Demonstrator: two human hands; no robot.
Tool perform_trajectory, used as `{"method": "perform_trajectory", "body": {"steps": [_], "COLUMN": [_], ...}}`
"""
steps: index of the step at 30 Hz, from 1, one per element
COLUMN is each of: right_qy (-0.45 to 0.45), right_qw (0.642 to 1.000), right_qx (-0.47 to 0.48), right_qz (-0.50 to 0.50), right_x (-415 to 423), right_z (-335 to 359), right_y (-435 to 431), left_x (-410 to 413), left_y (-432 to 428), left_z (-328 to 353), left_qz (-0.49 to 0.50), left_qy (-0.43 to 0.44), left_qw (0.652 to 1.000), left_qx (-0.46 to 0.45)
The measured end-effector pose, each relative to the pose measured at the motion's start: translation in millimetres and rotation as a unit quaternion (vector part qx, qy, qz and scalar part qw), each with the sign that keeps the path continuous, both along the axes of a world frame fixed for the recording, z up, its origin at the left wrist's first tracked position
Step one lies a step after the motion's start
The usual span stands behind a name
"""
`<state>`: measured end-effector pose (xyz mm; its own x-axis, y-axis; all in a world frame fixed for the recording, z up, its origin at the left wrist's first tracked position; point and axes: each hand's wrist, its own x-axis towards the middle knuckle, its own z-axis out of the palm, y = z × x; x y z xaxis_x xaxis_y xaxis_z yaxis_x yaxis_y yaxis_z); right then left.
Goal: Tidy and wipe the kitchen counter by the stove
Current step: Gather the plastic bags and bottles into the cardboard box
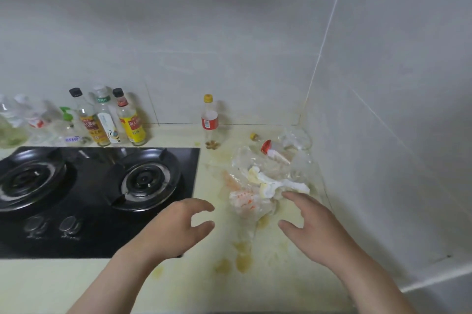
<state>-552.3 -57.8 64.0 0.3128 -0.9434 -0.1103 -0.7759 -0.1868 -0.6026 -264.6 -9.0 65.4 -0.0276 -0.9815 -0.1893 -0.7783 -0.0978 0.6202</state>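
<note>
left hand (176,226) and right hand (311,221) hover spread, empty, by plastic litter (251,201) (possibly bags).

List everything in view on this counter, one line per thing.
Stove: one, black, two burners, counter's left.
Knobs: two, clear, stove's front.
Seasoning bottles: at least six, mostly clear, in a row against the wall behind the stove.
Upright bottle: one, clear, yellow cap, red label, by the back wall right of the stove.
Brown bits: small heap, at that bottle's base.
Yellow cap: one, behind the pile.
Lying bottle: one, clear, red label, on the pile.
Plastic bags: crumpled pile, clear with orange print, right corner.
Tissue: crumpled, white and yellow, on the bags.
Stains: several, yellowish brown, near the counter's front.
Counter: one, cream.
Left hand: empty, fingers spread, at the stove's right edge.
Right hand: empty, fingers spread, by the pile.
</note>
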Motion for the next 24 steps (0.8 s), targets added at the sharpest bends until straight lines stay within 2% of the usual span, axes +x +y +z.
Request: {"method": "perform_trajectory", "body": {"steps": [6,11,15,18,21,24], "right_qy": [0.013,0.034,0.103,0.175,0.199,0.199], "right_qw": [1.0,0.999,0.992,0.983,0.98,0.98], "right_qx": [0.001,-0.021,-0.021,-0.044,-0.018,0.023], "right_qz": [0.011,0.037,0.062,0.035,0.004,0.021], "right_x": [-0.9,18.1,39.3,55.7,65.7,68.2], "right_z": [-21.1,-41.7,-62.7,-79.2,-98.9,-117.2], "right_y": [-33.4,-79.5,-117.3,-140.9,-162.8,-181.6], "left_x": [7.2,17.9,23.9,29.3,40.5,48.3], "left_y": [-20.7,-75.0,-129.6,-169.5,-211.0,-248.8], "left_z": [-18.1,-35.2,-52.8,-64.5,-76.3,-81.2], "left_qz": [0.014,0.04,0.061,0.078,0.127,0.2], "left_qy": [0.001,0.09,0.135,0.153,0.174,0.162], "left_qw": [1.0,0.995,0.989,0.985,0.975,0.963], "left_qx": [0.02,-0.001,-0.017,-0.03,-0.045,-0.075]}}
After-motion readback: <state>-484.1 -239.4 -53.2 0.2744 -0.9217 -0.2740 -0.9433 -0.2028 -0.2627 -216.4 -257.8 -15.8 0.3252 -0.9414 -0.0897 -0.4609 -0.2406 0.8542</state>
